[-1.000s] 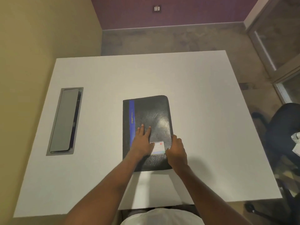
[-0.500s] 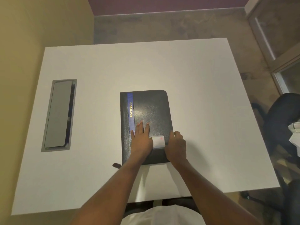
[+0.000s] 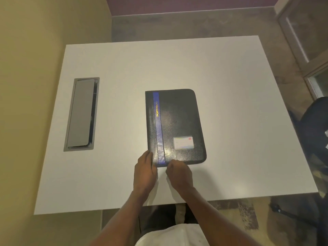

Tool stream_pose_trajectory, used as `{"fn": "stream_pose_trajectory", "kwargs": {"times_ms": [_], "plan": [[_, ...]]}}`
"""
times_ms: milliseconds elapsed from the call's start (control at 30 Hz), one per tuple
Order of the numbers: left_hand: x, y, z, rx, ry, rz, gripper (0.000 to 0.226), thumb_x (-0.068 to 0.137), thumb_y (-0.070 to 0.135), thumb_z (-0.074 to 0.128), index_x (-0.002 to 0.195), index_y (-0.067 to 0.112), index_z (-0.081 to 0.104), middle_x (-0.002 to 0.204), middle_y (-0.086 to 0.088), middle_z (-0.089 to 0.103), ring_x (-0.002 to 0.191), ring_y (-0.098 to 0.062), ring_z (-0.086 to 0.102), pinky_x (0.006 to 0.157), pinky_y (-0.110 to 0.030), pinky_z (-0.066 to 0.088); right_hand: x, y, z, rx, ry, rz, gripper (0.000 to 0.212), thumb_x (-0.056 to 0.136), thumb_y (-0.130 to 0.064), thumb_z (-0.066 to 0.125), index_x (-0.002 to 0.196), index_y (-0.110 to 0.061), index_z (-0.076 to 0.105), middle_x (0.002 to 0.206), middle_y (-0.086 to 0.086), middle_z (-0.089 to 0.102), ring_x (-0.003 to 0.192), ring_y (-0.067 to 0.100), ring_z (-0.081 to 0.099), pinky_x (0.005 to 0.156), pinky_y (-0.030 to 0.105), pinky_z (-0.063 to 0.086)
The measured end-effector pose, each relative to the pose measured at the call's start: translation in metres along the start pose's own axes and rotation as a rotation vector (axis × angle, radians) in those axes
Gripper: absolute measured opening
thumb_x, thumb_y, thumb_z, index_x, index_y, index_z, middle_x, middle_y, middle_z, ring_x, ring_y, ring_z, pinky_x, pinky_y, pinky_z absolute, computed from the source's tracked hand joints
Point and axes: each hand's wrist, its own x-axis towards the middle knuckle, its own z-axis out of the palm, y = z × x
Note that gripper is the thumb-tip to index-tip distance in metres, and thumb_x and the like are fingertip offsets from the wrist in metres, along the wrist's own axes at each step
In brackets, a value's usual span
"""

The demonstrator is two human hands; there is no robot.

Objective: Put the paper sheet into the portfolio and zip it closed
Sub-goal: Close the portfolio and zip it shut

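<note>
On the white table (image 3: 230, 103) the black portfolio (image 3: 179, 118) lies closed; the paper sheet is not visible, probably inside. Your left hand (image 3: 144, 173) holds its near corner. Your right hand (image 3: 179, 174) curls at the near edge, its grip hidden. Zipping seems in hand: pull the zip round steadily.

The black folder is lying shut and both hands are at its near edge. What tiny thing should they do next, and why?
Probably the right hand should slide rightward along the near edge of the portfolio, pulling the zip, while the left hand holds the near left corner. The portfolio lies closed, and the right hand is curled at that edge; the zip pull is hidden.
</note>
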Motion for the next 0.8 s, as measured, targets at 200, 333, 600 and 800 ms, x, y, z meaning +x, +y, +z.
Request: {"fn": "stream_pose_trajectory", "kwargs": {"times_ms": [200,333,600,800], "plan": [[-0.020,-0.020,0.000,0.080,0.011,-0.155,0.019,0.098,0.029,0.061,0.112,0.022,0.071,0.112,0.004,0.073,0.104,-0.021,0.064,0.103,-0.045,0.048,-0.019,-0.014,0.032,0.179,-0.102,0.110,0.032,0.096,-0.026,0.060,0.124,-0.014,0.071,0.123,0.006,0.073,0.113,0.026,0.066,0.095,0.035,0.053],[-0.021,-0.024,0.002,0.161,-0.022,-0.223,0.022,0.100,0.042,0.060,0.114,0.028,0.069,0.109,0.007,0.071,0.111,-0.020,0.059,0.108,-0.046,0.033,-0.022,-0.018,0.045,0.266,-0.114,0.178,0.037,0.095,-0.032,0.063,0.130,-0.020,0.069,0.128,0.003,0.072,0.116,0.024,0.066,0.097,0.035,0.052],[-0.017,-0.023,0.005,0.060,-0.018,-0.374,0.022,0.104,0.034,0.060,0.100,0.027,0.081,0.098,0.007,0.077,0.105,-0.022,0.060,0.095,-0.043,0.033,-0.027,-0.029,0.069,0.130,0.050,0.007,0.026,0.096,-0.024,0.057,0.110,-0.015,0.077,0.109,0.008,0.074,0.100,0.029,0.068,0.087,0.042,0.053],[-0.017,-0.026,-0.006,0.086,-0.031,-0.302,0.027,0.103,0.036,0.058,0.098,0.031,0.084,0.095,0.009,0.080,0.104,-0.020,0.062,0.094,-0.044,0.034,-0.024,-0.030,0.072,0.115,0.097,0.035,0.024,0.095,-0.020,0.052,0.090,-0.012,0.073,0.093,0.007,0.069,0.088,0.029,0.064,0.076,0.043,0.055]]}}
